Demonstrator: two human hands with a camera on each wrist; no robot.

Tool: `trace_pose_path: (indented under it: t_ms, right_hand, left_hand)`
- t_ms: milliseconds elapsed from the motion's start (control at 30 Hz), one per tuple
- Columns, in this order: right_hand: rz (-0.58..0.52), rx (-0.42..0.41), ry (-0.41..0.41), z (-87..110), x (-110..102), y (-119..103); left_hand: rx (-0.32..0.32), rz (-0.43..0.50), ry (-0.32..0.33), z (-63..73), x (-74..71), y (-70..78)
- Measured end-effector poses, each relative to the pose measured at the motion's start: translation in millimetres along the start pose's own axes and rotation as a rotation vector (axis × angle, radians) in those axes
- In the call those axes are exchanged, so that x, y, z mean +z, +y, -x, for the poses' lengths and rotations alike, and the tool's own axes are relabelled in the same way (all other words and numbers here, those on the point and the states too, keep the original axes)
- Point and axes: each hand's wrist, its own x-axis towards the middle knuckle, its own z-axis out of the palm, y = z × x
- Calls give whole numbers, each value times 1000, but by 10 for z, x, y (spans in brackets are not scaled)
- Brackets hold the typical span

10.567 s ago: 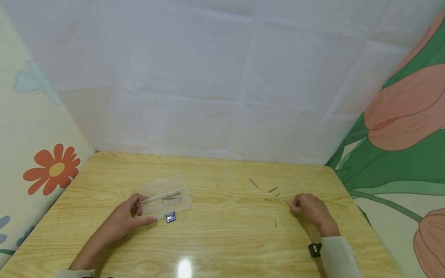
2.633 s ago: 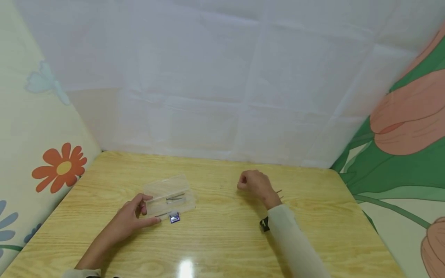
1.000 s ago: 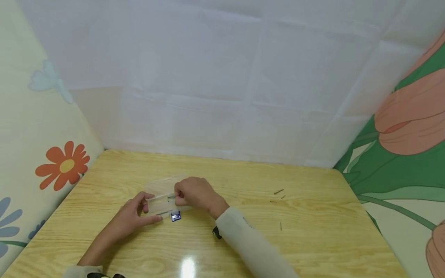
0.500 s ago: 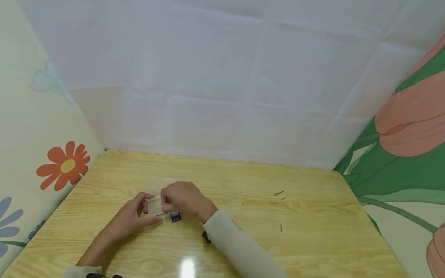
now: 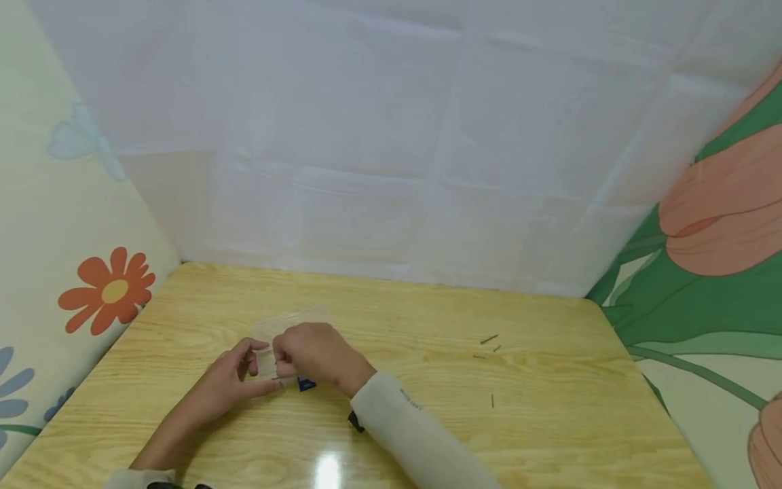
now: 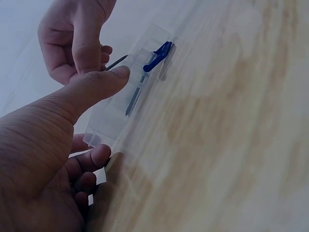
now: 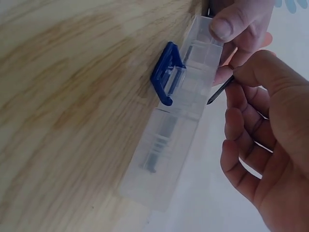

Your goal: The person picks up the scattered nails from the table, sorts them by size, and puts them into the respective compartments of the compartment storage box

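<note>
My left hand (image 5: 222,382) grips the left end of a clear plastic box (image 7: 142,186), thumb along the near wall and fingers at the far side. The box's lid (image 5: 305,316) stands open toward the back, and a blue latch (image 7: 164,72) sticks out at the front. My right hand (image 5: 314,353) is over the box, pinching a dark nail (image 7: 221,90) between thumb and index finger, its point angled down close to the box's far edge. Through the clear wall a nail (image 6: 133,101) shows in one compartment; blurred dark nails (image 7: 157,152) lie in another.
Several loose nails lie on the wooden table (image 5: 415,421) to the right, among them a longer nail (image 5: 489,339) and a short upright-lying nail (image 5: 492,401). A white cloth (image 5: 366,170) hangs behind, with flower-printed cloths at both sides.
My right hand has come from the table's right side to the box, then slid further left along it with the nail. Fewer nails lie on the table. My left hand has stayed at the box.
</note>
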Motion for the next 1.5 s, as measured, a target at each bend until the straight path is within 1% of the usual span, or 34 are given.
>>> trace_pose_path:
  t_ms: [100,233,367,433,600,733,867,1100,1300,1500]
  right_hand:
    - [8,6,9,-8,-4,-15]
    - [14,2,14,-28,1,-30]
    - [16,9,-4,-43,3,-42]
    - [18,18,-16,-48,1,-46]
    - [17,32,-30,-44,6,-41]
    - [14,36,-33,-19,16,-25]
    - [12,48,-32,14,11,13]
    - [-10,75,-11,138,-13,118]
    - [-8,134,36,295,-22,249]
    - [-24,183,73,484,-43,357]
  left_hand:
    - [8,12,-5,2,-1,-9]
    - [-14,15,-17,2,7,-24]
    - [-35,13,-31,-3,12,-30]
    - [-32,14,-37,-10,6,-29]
    - [-29,21,-37,-20,-1,-40]
    - [-41,22,-40,-16,10,-60]
    - [-50,12,-34,-21,9,-39]
    - [-49,0,-23,-28,-6,18]
    - [-58,-6,-18,-26,-17,50]
    - [-83,-26,-20,-17,-9,25]
